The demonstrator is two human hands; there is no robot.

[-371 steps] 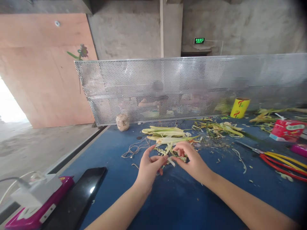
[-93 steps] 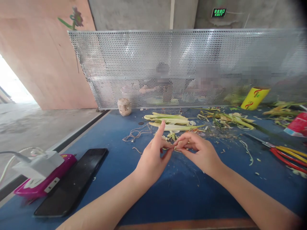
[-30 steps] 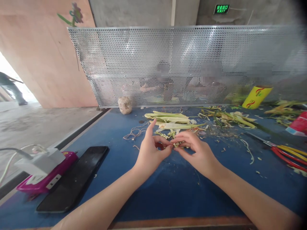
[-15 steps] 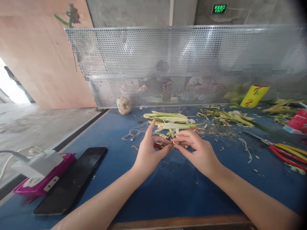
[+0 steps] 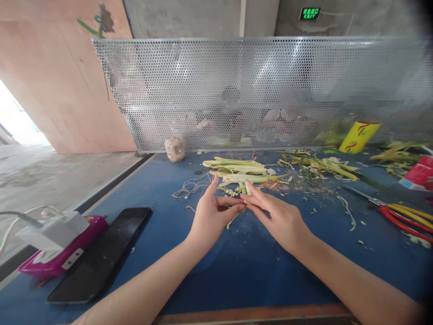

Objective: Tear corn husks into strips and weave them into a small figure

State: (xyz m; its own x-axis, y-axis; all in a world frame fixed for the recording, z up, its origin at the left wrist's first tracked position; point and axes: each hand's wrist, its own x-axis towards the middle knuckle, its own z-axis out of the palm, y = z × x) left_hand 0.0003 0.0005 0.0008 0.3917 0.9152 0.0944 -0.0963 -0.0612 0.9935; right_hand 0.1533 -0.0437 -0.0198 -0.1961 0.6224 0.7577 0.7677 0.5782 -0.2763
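Observation:
Over the middle of the blue table, my left hand [image 5: 210,214] and my right hand [image 5: 282,221] meet at their fingertips. Both are closed in a pinch on a narrow pale green plant strip [image 5: 232,222], mostly covered by the fingers. The left thumb and index finger press together. Opposite them, the right fingers are drawn close around the same spot. Knotted or braided-looking greenish pieces [image 5: 230,192] show just behind the fingertips. Farther back lies a pile of long, pale green husk-like leaves [image 5: 237,167].
On the left lie a black phone [image 5: 101,255] and a magenta power strip [image 5: 72,248] with a white plug. Loose string [image 5: 189,188], a wrapped lump [image 5: 175,149], red-and-yellow-handled scissors [image 5: 402,214], plant scraps [image 5: 324,164] and a yellow roll [image 5: 359,136] surround the hands. A perforated metal screen [image 5: 203,90] stands behind.
My right fingers have drawn closer together and shifted slightly at the pinch. A thin pale strip now shows below the fingertips. My left hand stays nearly in place.

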